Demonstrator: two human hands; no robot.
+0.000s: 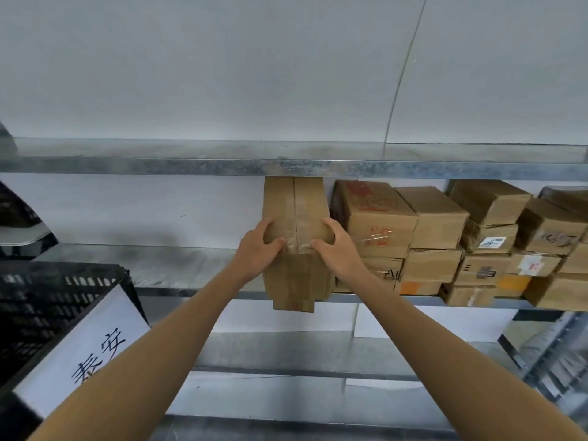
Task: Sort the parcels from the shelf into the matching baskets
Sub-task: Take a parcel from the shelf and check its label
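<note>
both hands on a tall carton at the shelf edge

nearest, two bare forearms reach up and forward from the bottom corners. at lower left sits a black slatted plastic basket [47,294], a white paper label [82,348] with two handwritten characters fixed to its near wall.

past it, the left hand [256,251] and right hand [339,249] clasp a tall brown cardboard parcel [296,281] from either side. on each hand the fingers curl round a side edge and the thumb presses the front face beside the clear-taped centre seam. the parcel stands on end on the galvanised metal shelf [159,268], its lower front hanging past the shelf's front lip and its top reaching the edge of the upper shelf board [191,168].

just right of it, touching or nearly so, a stack of smaller cardboard parcels [439,237] runs along the same shelf to the frame's right edge, several with red print, white stickers or orange patches. behind everything is a plain pale wall [222,74].
</note>
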